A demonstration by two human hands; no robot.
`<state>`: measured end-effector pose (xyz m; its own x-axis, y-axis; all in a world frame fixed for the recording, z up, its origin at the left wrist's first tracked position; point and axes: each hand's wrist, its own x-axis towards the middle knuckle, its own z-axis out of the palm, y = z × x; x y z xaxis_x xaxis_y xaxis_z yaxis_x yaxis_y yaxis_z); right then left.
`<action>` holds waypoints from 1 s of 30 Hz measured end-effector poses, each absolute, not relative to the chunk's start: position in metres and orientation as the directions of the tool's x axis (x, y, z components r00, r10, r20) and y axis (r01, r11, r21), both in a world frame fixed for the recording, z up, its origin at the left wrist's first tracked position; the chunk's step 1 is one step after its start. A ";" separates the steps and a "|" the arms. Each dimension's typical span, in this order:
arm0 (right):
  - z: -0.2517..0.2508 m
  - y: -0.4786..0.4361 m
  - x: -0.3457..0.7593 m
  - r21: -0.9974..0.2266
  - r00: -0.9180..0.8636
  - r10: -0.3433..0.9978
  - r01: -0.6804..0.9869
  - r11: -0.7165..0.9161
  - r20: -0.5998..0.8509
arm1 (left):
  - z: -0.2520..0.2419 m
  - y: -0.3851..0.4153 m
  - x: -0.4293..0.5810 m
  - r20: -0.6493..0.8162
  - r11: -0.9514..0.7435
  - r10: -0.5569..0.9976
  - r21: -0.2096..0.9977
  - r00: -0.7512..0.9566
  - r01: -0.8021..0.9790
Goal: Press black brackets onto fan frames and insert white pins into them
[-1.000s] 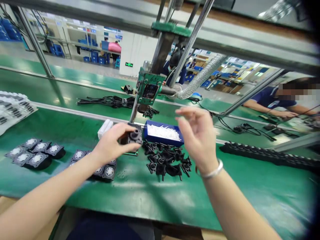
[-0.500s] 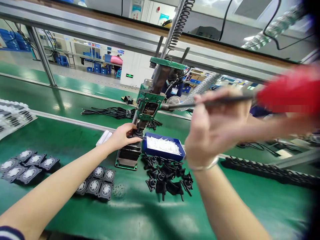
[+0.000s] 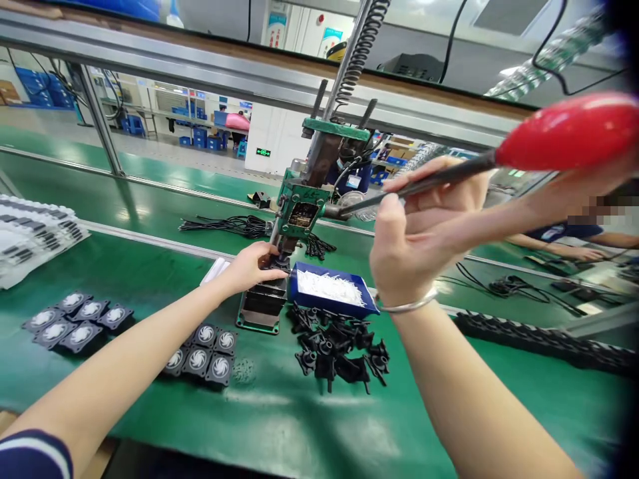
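My left hand (image 3: 252,266) holds a black plastic part (image 3: 279,261) on the base of a small green hand press (image 3: 303,206), under its ram. My right hand (image 3: 424,229) is wrapped round the press's black lever (image 3: 434,179), which ends in a red knob (image 3: 569,131). In front of the press lies a pile of black plastic parts (image 3: 339,346). A blue tray (image 3: 364,309) with white bits stands beside the press base.
Black square parts with white swirl centres lie in two groups (image 3: 202,352) (image 3: 74,319) on the green bench. Black cables (image 3: 224,225) lie behind the press. A long black strip (image 3: 544,342) lies at right. Another person's arm (image 3: 559,239) rests at far right.
My left hand carried the black part from the bench onto the press base. My right hand rose from above the pile and gripped the lever, which has come round a little.
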<state>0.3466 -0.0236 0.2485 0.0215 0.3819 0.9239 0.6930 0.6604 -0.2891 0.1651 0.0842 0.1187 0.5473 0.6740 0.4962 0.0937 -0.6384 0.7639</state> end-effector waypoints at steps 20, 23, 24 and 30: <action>0.112 -0.126 0.317 -0.695 0.403 0.796 0.718 0.029 0.451 | 0.081 -0.068 0.165 0.724 -0.828 0.560 0.501 0.402 0.251; 0.109 -0.142 0.384 -0.676 0.632 0.676 0.688 -0.264 0.379 | 0.082 -0.069 0.130 0.626 -0.800 0.599 0.489 0.499 0.348; 0.104 -0.148 0.412 -0.646 0.698 0.628 0.661 -0.381 0.344 | 0.082 -0.068 0.116 0.588 -0.791 0.611 0.462 0.530 0.400; 0.055 -0.182 0.549 -0.392 0.828 0.512 0.560 -0.730 0.229 | 0.063 -0.061 0.058 0.332 -0.803 0.596 0.224 0.731 0.552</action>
<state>0.5486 -0.1817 0.0552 0.8280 0.5120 0.2286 0.5597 -0.7304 -0.3916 0.0575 -0.0607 0.0631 0.7313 0.5959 0.3318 0.5525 -0.8028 0.2241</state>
